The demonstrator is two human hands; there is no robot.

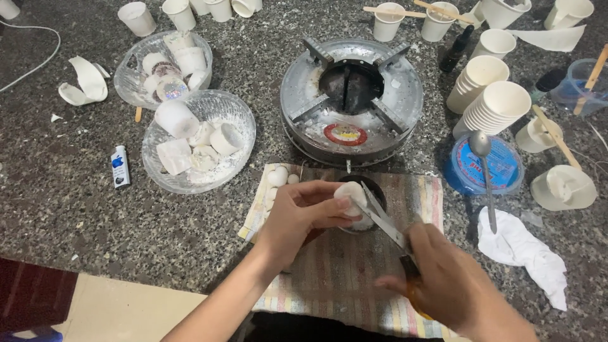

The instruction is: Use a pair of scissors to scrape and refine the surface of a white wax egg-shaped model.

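My left hand (297,218) holds a small white wax-like lump (350,195) over a dark little bowl (373,190) on a striped cloth (335,278). My right hand (453,285) grips scissors (386,221) by orange handles, and the open blades touch the lump from the right. Small white balls (277,177) lie at the cloth's far left corner.
A round metal stove (351,98) sits just beyond the cloth. Two clear bowls (237,123) (133,76) of white pieces stand left. Stacked paper cups (494,104), a blue lid (465,177) with a spoon (484,171), and a white rag (525,250) lie right. A lighter (120,166) lies left.
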